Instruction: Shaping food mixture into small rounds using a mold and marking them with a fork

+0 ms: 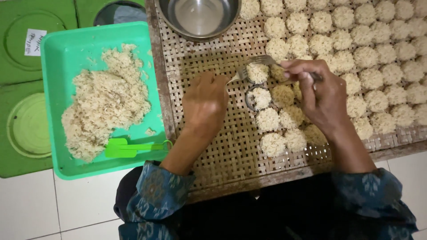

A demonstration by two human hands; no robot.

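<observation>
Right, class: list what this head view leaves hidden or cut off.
- Steel bowl: top cut by the frame edge.
- Right fork's handle: hidden inside the right hand.
- Left fork's handle: hidden by the left hand.
- Note: too small.

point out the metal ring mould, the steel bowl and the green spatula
metal ring mould (247, 98), head view, left rim of the ring.
steel bowl (200, 15), head view, inside bottom.
green spatula (120, 148), head view, flat blade.

White tiled floor; lighting seemingly dim, indoor.
</observation>
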